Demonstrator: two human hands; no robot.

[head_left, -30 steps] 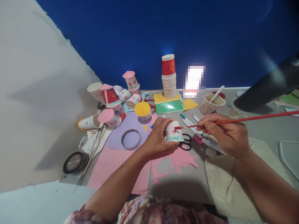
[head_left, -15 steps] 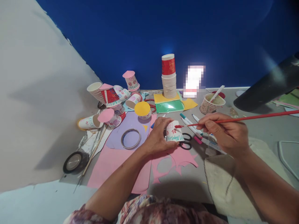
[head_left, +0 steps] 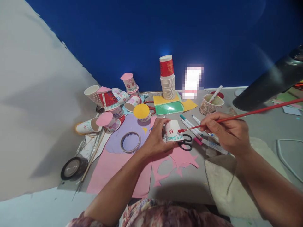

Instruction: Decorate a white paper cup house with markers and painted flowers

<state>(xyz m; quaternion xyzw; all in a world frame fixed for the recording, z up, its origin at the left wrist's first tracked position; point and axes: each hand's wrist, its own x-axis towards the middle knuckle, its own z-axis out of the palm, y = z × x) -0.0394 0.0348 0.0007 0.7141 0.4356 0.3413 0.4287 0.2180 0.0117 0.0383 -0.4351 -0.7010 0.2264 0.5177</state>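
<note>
Inward from the tabletop's [head_left: 262, 126] near edge, the right hand [head_left: 226, 134] pinches the brush [head_left: 260, 110] and the left hand [head_left: 157, 138] grips the cup [head_left: 174, 126]. A wobble in either could smear the drawn flowers [head_left: 171, 131]; an overloaded tip [head_left: 181, 130] might drip.

On my feed, the left hand [head_left: 156, 138] covers part of the cup [head_left: 175, 128]. Just right of that cup, the scissors [head_left: 186, 150] show me handles only, blades hidden. Farther right, my picture's edge cuts off the red brush [head_left: 265, 109]. Beyond the cup, pixelation masks a bright patch [head_left: 193, 78].
</note>
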